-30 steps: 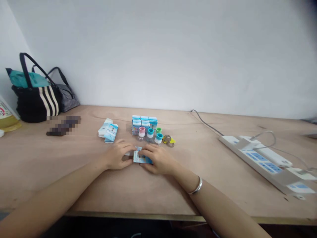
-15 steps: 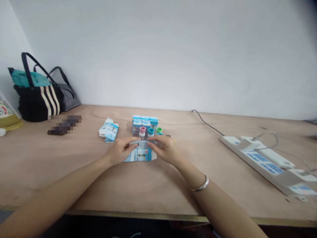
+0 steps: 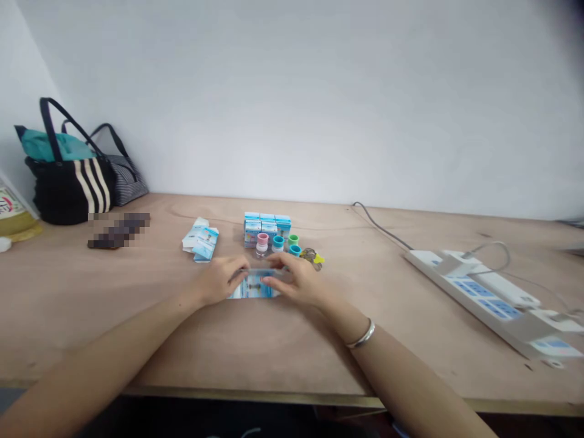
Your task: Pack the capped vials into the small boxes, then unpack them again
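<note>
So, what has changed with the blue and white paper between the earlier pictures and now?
The blue-and-white printed sheet went from a small folded piece to opened out wide, and now its far part seems folded down toward the person, held by the left hand and right hand. The coloured-cap bottles and blue boxes stayed as they were.

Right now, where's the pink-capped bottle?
In the head view, the pink-capped bottle stands leftmost among the capped bottles, just in front of the blue-and-white boxes, beyond the left hand.
</note>
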The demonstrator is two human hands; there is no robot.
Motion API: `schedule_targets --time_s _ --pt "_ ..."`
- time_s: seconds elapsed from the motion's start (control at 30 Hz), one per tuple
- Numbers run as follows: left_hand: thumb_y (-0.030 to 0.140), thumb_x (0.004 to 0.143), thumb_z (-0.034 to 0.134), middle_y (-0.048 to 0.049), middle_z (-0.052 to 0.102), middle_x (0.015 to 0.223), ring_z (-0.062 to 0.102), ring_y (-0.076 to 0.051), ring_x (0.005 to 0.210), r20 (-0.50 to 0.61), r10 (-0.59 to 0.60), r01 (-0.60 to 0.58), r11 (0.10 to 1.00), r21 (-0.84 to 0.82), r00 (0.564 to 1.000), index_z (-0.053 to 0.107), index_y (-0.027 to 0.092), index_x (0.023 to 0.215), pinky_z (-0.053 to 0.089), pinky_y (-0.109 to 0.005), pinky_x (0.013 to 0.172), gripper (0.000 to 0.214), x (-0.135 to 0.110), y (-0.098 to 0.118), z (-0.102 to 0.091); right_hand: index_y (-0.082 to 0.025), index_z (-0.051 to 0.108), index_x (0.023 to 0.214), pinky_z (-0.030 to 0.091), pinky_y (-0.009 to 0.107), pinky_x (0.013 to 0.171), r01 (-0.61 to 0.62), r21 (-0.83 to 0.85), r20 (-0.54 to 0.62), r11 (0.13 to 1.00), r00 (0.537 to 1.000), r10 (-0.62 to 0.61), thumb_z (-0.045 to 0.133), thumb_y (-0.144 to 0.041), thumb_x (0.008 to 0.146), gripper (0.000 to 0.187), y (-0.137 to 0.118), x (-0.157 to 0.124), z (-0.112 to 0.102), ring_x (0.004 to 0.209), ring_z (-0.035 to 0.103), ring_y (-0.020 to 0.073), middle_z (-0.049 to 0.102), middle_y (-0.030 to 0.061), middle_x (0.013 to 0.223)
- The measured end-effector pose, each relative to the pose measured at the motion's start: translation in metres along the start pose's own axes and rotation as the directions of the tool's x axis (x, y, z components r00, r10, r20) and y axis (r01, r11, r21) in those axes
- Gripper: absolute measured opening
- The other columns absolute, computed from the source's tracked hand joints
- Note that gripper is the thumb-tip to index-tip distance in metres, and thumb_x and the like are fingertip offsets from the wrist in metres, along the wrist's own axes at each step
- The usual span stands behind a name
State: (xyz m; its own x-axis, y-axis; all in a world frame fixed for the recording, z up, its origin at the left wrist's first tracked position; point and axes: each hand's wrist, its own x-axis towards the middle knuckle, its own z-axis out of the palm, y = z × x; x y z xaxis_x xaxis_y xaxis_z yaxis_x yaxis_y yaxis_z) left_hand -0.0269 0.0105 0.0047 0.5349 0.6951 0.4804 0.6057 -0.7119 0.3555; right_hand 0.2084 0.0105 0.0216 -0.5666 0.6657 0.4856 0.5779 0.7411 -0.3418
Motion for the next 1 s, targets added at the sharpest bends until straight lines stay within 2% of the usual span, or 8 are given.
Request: schedule_targets --time_s 0.1,0.2,0.27,0.4,0.53,0.77,0.87,1.0 --pt "0.027 0.083 0.046 -0.0014 0.064 0.087 0.060 -0.015 0.078 -0.222 -0.104 0.110 0.994 0.013 0.969 0.055 0.021 0.094 0.046 -0.024 0.072 0.015 0.001 -0.011 -0.020 -0.019 0.047 0.116 0.047 0.028 0.064 -0.098 0.030 -0.129 0.995 0.987 0.101 0.057 -0.041 0.082 0.042 0.004 0.000 0.002 0.078 0.060 0.0167 0.062 0.0091 0.102" --pt "0.028 0.080 0.049 -0.0025 0.064 0.094 0.060 -0.015 0.080 -0.430 -0.241 0.283 0.958 0.036 0.870 0.054 0.019 0.100 0.046 -0.024 0.068 0.022 0.000 -0.034 -0.037 -0.019 0.047 0.114 0.048 0.029 0.063 -0.133 -0.004 -0.146 0.991 0.981 0.131 0.056 -0.038 0.083 0.037 0.005 0.000 0.006 0.076 0.060 0.0167 0.061 0.0088 0.099" --pt "0.030 0.080 0.048 -0.0042 0.065 0.098 0.060 -0.016 0.077 -0.491 -0.341 0.409 0.912 0.035 0.802 0.054 0.018 0.104 0.046 -0.024 0.065 0.027 0.000 -0.052 -0.045 -0.020 0.050 0.110 0.047 0.029 0.062 -0.110 -0.037 -0.081 0.993 0.991 0.107 0.056 -0.034 0.083 0.032 0.003 -0.001 0.008 0.075 0.060 0.0162 0.061 0.0086 0.099" --pt "0.026 0.079 0.046 -0.0059 0.066 0.102 0.063 -0.019 0.083 -0.413 -0.509 0.610 0.776 0.160 0.755 0.051 0.019 0.115 0.047 -0.028 0.072 0.037 -0.003 -0.081 -0.048 -0.018 0.053 0.107 0.046 0.028 0.061 -0.042 -0.057 0.037 0.997 0.998 0.045 0.056 -0.030 0.082 0.028 -0.003 -0.003 0.013 0.070 0.060 0.0140 0.060 0.0081 0.099" --pt "0.023 0.074 0.050 -0.0082 0.067 0.098 0.062 -0.026 0.090 -0.301 -0.600 0.671 0.679 0.298 0.741 0.058 0.021 0.109 0.047 -0.034 0.075 0.037 -0.008 -0.098 -0.041 -0.018 0.054 0.107 0.046 0.027 0.062 -0.026 -0.072 0.057 0.997 0.998 0.030 0.057 -0.029 0.081 0.028 -0.005 -0.004 0.014 0.067 0.059 0.0132 0.060 0.0070 0.096" --pt "0.035 0.072 0.055 -0.0147 0.059 0.104 0.050 -0.036 0.105 -0.396 -0.590 0.710 0.608 0.356 0.704 0.065 0.020 0.096 0.040 -0.047 0.087 0.030 -0.009 -0.088 -0.043 -0.019 0.058 0.105 0.046 0.026 0.063 -0.014 -0.115 0.125 0.993 0.992 0.029 0.057 -0.028 0.081 0.025 -0.005 -0.003 0.013 0.069 0.057 0.0124 0.057 0.0066 0.098" --pt "0.039 0.075 0.054 -0.0131 0.056 0.108 0.047 -0.035 0.107 -0.450 -0.487 0.656 0.647 0.389 0.748 0.065 0.022 0.095 0.038 -0.048 0.089 0.029 0.001 -0.068 -0.043 -0.019 0.060 0.102 0.045 0.026 0.063 -0.006 -0.121 0.136 0.993 0.991 0.023 0.057 -0.029 0.081 0.023 -0.006 -0.003 0.013 0.070 0.057 0.0127 0.056 0.0068 0.100" --pt "0.037 0.077 0.055 -0.0115 0.054 0.114 0.045 -0.031 0.111 -0.295 -0.267 0.379 0.809 0.448 0.917 0.062 0.022 0.106 0.035 -0.044 0.096 0.034 0.030 -0.045 -0.029 -0.019 0.061 0.098 0.045 0.025 0.063 0.007 -0.132 0.154 0.991 0.988 0.014 0.057 -0.029 0.081 0.020 -0.006 -0.003 0.013 0.070 0.056 0.0122 0.055 0.0063 0.099"
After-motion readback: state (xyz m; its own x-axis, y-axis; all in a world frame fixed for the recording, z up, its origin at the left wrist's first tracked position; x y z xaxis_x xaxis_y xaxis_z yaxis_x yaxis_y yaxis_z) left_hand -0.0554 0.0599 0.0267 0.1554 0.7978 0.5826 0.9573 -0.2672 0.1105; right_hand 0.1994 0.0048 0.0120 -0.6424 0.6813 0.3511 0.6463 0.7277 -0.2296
